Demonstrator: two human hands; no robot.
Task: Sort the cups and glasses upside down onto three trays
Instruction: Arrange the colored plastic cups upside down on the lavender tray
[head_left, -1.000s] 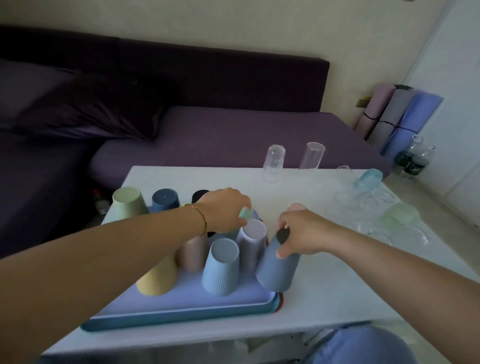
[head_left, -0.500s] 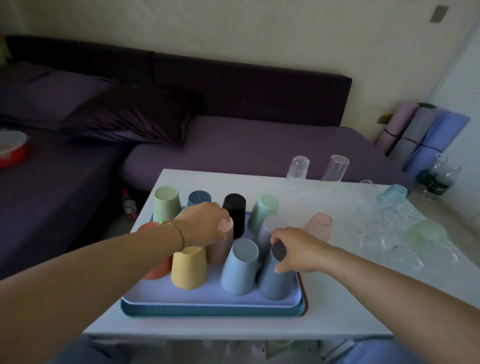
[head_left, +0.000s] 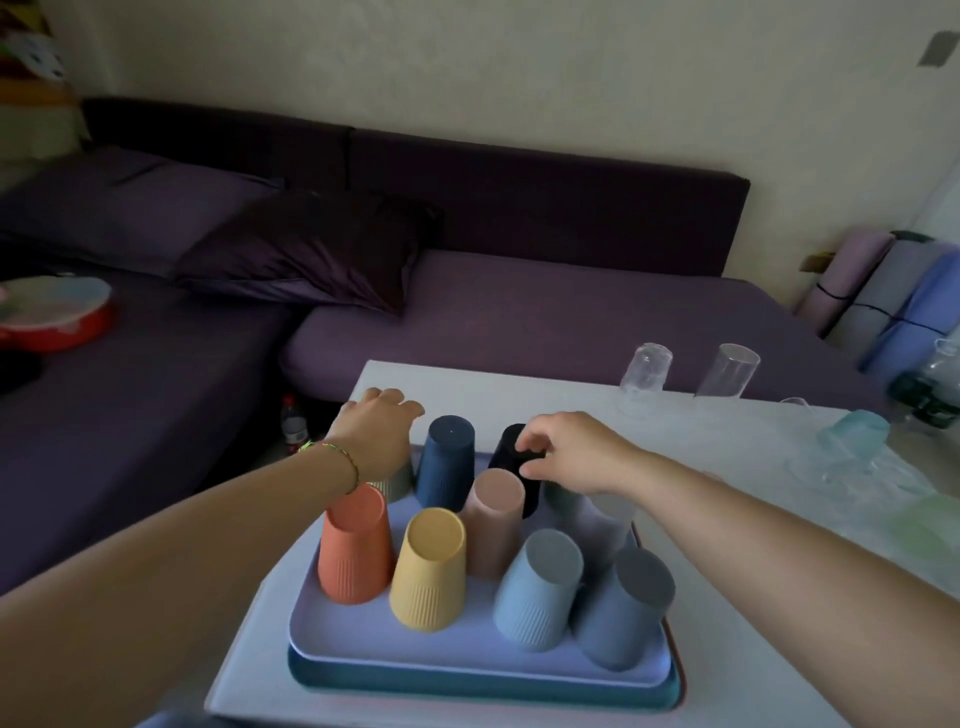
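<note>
Stack of trays sits on the near-left part of the white table (head_left: 737, 447): lavender tray (head_left: 363, 642) on top, teal tray (head_left: 467, 686) under it, and a thin reddish edge showing at the right side.

Ribbed cups stand mouth-down on the lavender tray.
- Near row: orange cup (head_left: 356, 548), yellow cup (head_left: 431, 571), light blue cup (head_left: 537, 592), slate cup (head_left: 621, 610).
- Behind them: pink cup (head_left: 493, 522), navy cup (head_left: 447, 462), black cup (head_left: 511, 449), and a pale grey cup (head_left: 605, 519) half hidden by the right forearm.

Right hand (head_left: 569, 452): fingertips (head_left: 530, 454) curled onto the upturned base of the black cup, pinching it.

Left hand (head_left: 382, 434): draped over a sage cup (head_left: 399, 483) at the tray's far-left corner, fingers bent down past it. Cannot tell whether it actually has a hold. Thin bracelet at that wrist.

Far edge of the table: two clear glasses (head_left: 647, 371), inverted and side by side. Right side: a cluster of tinted glasses (head_left: 852, 439), blurred.

Beyond the table: purple sofa (head_left: 545, 312) with a dark pillow (head_left: 311, 249). Rolled mats (head_left: 893, 296) lean in the right corner.
</note>
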